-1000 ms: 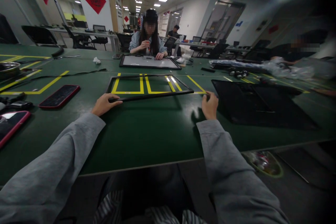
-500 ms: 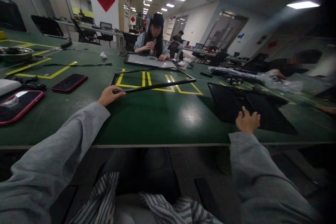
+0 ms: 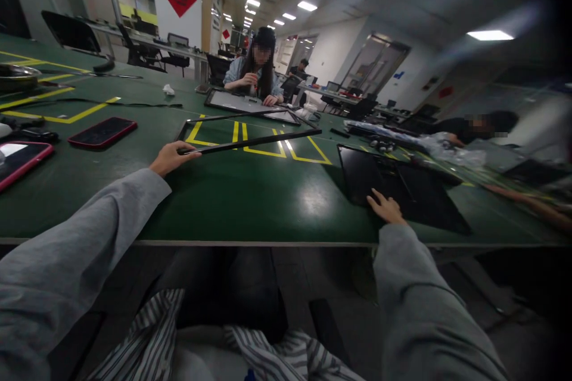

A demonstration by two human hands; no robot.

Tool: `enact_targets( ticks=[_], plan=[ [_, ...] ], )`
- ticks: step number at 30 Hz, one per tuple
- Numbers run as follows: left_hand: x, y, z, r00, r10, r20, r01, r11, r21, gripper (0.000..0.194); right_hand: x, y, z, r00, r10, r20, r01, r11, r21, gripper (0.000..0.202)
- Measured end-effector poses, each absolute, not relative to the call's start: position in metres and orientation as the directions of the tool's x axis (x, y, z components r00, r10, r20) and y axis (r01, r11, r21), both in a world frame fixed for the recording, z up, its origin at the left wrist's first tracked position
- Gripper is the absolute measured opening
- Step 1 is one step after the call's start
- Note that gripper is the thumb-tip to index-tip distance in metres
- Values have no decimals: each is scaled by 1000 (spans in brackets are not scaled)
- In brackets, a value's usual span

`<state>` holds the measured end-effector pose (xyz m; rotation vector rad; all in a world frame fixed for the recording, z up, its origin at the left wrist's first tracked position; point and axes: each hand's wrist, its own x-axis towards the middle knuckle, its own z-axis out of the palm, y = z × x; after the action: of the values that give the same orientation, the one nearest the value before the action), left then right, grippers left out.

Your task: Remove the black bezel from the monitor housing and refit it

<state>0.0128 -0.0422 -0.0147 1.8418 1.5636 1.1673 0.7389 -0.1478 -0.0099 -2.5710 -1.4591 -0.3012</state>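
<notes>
My left hand (image 3: 174,156) pinches the near-left corner of a thin black rectangular frame (image 3: 259,141), which looks like a screen bezel. The frame's near bar is tilted up off the table, and green surface shows through its opening. On the right, my right hand (image 3: 386,207) lies with fingers apart at the near-left edge of a flat black panel (image 3: 431,202), like a monitor's back cover. Its fingertips touch or hover just over the panel; I cannot tell which.
Across the green table (image 3: 250,202), a person (image 3: 254,71) works at a grey-backed screen panel (image 3: 236,101). Two red-edged phones, one a smaller phone (image 3: 102,132), lie at left. Plastic wrap (image 3: 465,152) lies at far right, near another person's arm (image 3: 527,197).
My right hand has shifted left along the black panel toward its near-left edge. My left hand still holds the frame. The whole view has swung slightly right.
</notes>
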Motion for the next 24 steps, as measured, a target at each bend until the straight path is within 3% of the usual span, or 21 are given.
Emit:
enact_targets(
  ticks=[3, 7, 15, 24],
  plan=[
    [11, -39, -17, 2, 948, 317, 574, -261, 776, 65, 719, -140, -8, 545, 826, 143, 837, -527, -144, 66],
    [8, -35, -21, 2, 937, 348, 587, -283, 758, 64, 666, -131, -10, 523, 837, 163, 847, -487, -214, 64],
    [16, -41, -11, -50, 925, 377, 589, -277, 759, 55, 555, -111, -7, 477, 874, 92, 872, -458, -172, 60],
    [22, -37, -2, -27, 907, 419, 534, -341, 773, 49, 397, -80, 1, 228, 974, 1, 951, -223, -213, 68]
  ],
)
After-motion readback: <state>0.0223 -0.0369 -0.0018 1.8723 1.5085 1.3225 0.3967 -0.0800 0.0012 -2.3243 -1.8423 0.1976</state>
